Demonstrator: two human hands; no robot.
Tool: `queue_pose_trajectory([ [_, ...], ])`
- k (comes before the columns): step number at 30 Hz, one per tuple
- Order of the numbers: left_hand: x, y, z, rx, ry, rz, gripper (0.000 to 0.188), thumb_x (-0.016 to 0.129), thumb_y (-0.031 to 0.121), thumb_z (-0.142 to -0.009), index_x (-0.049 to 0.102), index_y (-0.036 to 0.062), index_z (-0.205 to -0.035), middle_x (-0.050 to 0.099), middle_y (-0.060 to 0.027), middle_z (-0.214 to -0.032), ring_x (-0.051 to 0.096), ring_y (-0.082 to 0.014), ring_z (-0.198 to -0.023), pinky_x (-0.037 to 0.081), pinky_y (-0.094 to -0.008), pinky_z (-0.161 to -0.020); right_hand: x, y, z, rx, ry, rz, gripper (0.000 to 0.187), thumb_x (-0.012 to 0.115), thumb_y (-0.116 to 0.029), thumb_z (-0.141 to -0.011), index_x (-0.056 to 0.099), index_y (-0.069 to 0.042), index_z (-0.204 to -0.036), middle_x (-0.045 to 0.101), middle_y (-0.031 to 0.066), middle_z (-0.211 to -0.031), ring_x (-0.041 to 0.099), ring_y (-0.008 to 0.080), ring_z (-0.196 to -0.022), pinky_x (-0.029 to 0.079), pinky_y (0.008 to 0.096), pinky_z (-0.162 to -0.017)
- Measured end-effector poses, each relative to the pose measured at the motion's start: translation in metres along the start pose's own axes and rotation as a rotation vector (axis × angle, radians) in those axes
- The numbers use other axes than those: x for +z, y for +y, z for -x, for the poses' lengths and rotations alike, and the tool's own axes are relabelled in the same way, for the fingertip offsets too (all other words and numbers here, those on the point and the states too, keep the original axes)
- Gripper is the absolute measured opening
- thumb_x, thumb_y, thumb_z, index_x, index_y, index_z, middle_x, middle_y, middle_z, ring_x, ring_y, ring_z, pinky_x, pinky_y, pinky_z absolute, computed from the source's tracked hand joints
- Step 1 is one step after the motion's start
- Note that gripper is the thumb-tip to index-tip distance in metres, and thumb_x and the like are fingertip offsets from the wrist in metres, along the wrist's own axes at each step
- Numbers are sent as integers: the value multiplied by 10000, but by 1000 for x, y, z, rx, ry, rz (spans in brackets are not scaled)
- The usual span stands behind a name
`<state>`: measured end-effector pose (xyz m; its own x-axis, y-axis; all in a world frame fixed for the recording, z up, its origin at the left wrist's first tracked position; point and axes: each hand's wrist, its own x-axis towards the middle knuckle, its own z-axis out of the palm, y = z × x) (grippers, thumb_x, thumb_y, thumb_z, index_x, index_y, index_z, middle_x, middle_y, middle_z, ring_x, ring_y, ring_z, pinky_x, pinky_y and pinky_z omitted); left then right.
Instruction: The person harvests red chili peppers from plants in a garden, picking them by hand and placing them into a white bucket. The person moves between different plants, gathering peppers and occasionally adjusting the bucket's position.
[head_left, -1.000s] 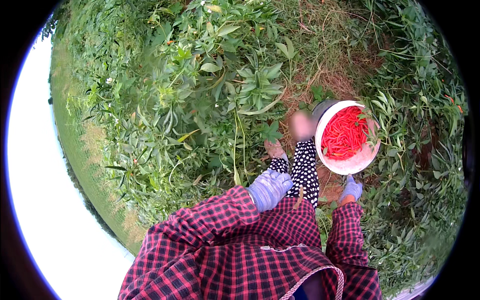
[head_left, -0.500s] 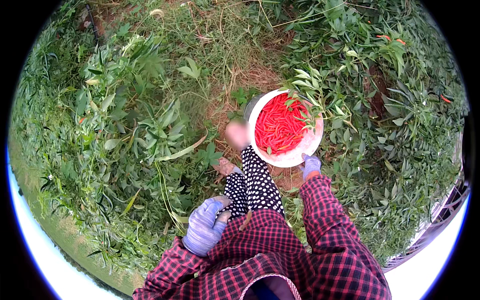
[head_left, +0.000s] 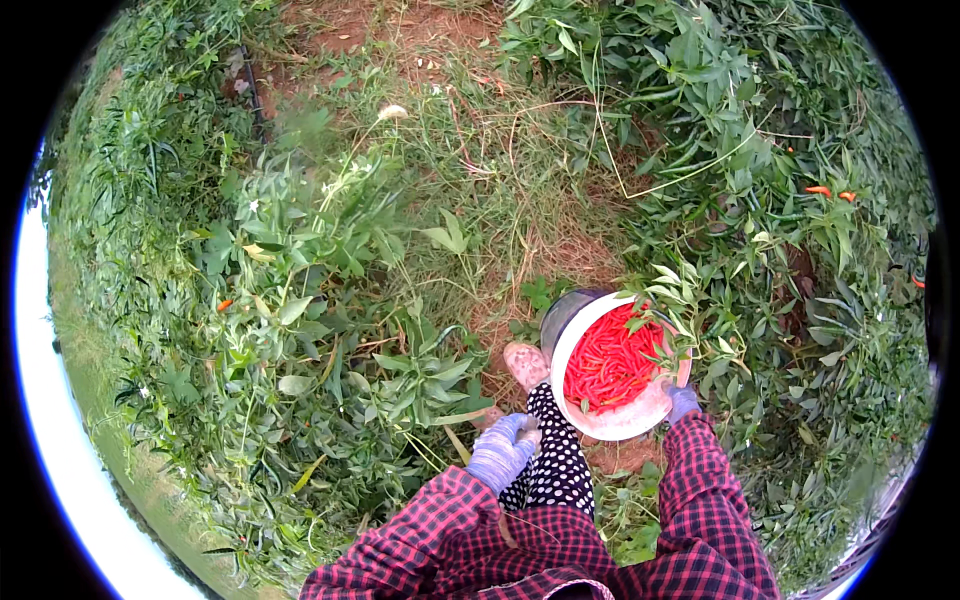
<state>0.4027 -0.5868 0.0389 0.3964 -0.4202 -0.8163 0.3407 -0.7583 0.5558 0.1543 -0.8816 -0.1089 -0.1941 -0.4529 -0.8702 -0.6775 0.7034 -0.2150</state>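
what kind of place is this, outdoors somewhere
Outdoors, most likely a chili field: dense leafy plants flank a strip of dry grass and reddish soil, a few orange peppers show among the leaves, and a bucket holds many red chilies.

bucket [head_left: 622, 420]: dark outer side, white rim, mouth facing the camera, right of centre in the head view | red chilies [head_left: 606, 362]: slim, glossy, loosely heaped inside, massed toward the far wall, pale inner wall bare on the near side
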Motion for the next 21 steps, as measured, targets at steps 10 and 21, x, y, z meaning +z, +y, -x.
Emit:
queue_pose_trajectory([
  [10,19,57,-177,-156,123,-208,708,695,217,-668,366,183,-1293,412,-155,-1278,413,-322,-1177,346,-376,-981,23,-1,39,-358,73,104,569,637,83,-576,494,14,-1122,582,83,-971,543,206,-781,464,298,-696],
  [21,-11,-9,-55,-135,378,-290,410,697,264,-637,573,80,-981,591,-167,-945,567,-314,-879,445,-365,-807,-10,21,147,-509,198,473,618,672,35,-508,509,30,-1104,596,100,-985,563,193,-786,477,298,-711],
])
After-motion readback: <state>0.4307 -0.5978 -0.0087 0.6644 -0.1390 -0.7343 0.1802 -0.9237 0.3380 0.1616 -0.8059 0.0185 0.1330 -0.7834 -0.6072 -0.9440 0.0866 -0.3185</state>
